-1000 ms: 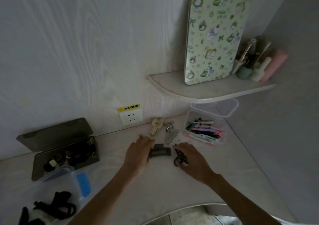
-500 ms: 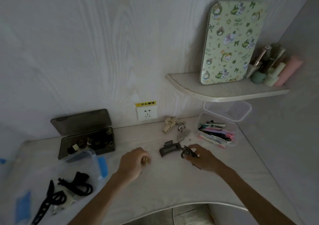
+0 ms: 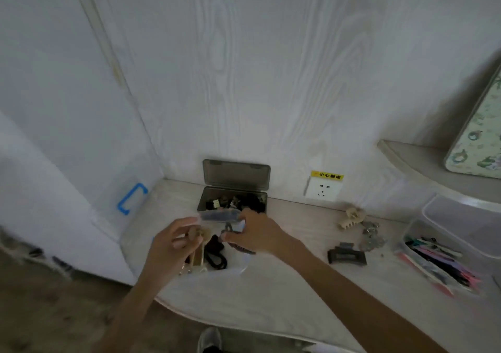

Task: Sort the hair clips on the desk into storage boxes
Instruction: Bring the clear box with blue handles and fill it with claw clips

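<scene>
Both my hands hover over a clear storage box (image 3: 217,215) at the desk's left. It holds black hair ties (image 3: 215,255) and beige clips (image 3: 197,259). My left hand (image 3: 170,247) pinches a small brownish clip (image 3: 195,233) above the box. My right hand (image 3: 259,235) grips a dark patterned clip (image 3: 240,247) over the box's right side. On the desk to the right lie a dark grey claw clip (image 3: 347,255), a beige claw clip (image 3: 352,217) and small silvery clips (image 3: 372,237).
An open dark grey box (image 3: 208,199) with dark clips stands against the wall behind my hands. A clear tray (image 3: 409,228) of coloured clips and its lid (image 3: 461,217) sit far right, under a shelf (image 3: 406,160). There is a wall socket (image 3: 322,190) and a blue-clasped lid (image 3: 132,198) at left.
The view swung left. Both hands travelled left from the loose clips to above the clear box, the right hand carrying the dark clip and the left one a small clip.
</scene>
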Tool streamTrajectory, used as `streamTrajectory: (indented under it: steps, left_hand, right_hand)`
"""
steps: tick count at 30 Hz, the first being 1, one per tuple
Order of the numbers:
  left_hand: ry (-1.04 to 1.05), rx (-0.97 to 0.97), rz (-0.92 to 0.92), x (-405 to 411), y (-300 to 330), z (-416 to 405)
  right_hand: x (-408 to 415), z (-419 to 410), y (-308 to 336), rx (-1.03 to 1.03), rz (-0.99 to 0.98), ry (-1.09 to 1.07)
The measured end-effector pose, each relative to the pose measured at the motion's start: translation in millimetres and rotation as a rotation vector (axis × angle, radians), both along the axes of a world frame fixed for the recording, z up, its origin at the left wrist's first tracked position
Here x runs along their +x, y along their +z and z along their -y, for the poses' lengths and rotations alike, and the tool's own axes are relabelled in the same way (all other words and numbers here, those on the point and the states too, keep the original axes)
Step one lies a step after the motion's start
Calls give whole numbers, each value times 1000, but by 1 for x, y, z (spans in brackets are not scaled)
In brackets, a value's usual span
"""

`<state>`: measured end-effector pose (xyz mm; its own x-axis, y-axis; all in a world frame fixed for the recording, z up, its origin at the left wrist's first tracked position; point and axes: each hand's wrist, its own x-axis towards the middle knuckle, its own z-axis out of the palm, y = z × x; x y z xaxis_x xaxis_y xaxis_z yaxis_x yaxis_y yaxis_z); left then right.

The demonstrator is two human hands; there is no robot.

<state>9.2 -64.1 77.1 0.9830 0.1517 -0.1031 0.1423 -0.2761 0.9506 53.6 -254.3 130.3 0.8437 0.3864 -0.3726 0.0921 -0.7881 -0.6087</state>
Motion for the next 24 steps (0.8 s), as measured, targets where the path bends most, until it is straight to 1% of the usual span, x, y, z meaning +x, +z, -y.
streamTrajectory:
  steps: [2, 4, 7, 9, 10, 13, 14, 15, 16, 17, 19, 20, 21, 22, 24]
  left_hand:
    - [5, 70, -59, -1, -7, -11]
    - [75, 80, -39, 0, -13, -17]
    - [195, -68, -39, 6, -17, -20]
    - [227, -201, -63, 12, -16, -14]
    - [224, -233, -76, 15, -16, -9]
    - [170, -182, -130, 21, -22, 8]
    - [144, -142, -158, 23, -27, 13]
    - [123, -71, -183, 25, -34, 15]
    - [88, 56, -203, 26, -41, 16]
    - [41, 225, -218, 28, -46, 16]
    - [-18, 574, -196, 27, -46, 13]
    - [-34, 702, -164, 26, -42, 13]
    - [-48, 800, -128, 27, -37, 14]
    - [-58, 876, -95, 27, -32, 14]
    - [-81, 972, -31, 28, -20, 23]
  right_hand:
    - [2, -30, -11, -122, 69, 47]
    - [5, -51, -27, -288, 140, 85]
    - [9, -62, -45, -531, 214, 163]
    - [14, -62, -56, -664, 273, 221]
    - [16, -63, -59, -714, 297, 253]
    - [19, -58, -60, -797, 414, 344]
    - [20, -52, -60, -780, 453, 364]
    - [18, -43, -58, -719, 508, 382]
    - [17, -32, -58, -624, 545, 386]
    - [15, -18, -58, -490, 554, 364]
    - [9, 12, -60, -126, 460, 245]
    - [6, 30, -63, 23, 379, 149]
    - [3, 50, -66, 114, 320, 46]
    - [3, 70, -71, 143, 294, -50]
    - [2, 114, -83, 101, 301, -230]
